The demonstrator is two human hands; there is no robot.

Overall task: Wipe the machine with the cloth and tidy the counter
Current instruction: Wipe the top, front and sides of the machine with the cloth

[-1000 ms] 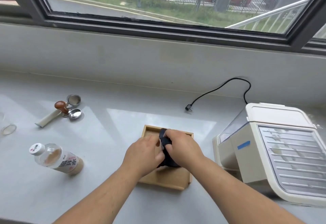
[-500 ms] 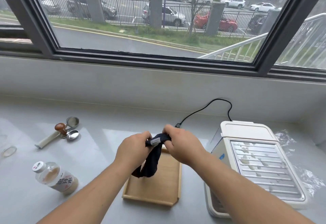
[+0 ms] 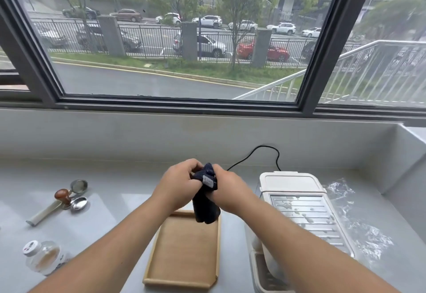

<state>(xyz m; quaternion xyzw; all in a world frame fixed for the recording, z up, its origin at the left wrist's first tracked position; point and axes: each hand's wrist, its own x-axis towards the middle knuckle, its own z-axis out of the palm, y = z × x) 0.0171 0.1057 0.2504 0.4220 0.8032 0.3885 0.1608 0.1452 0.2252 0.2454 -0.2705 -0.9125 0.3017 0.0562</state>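
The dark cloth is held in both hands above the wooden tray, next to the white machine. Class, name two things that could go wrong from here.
1. The machine shows spots on its ribbed top; a bunched cloth might smear rather than lift them.
2. The black cable trails loose behind; a wiping sweep could snag it.

Both hands, left hand (image 3: 178,185) and right hand (image 3: 227,192), now bunch the dark cloth (image 3: 205,197) higher, lifted clear of the wooden tray (image 3: 184,246).
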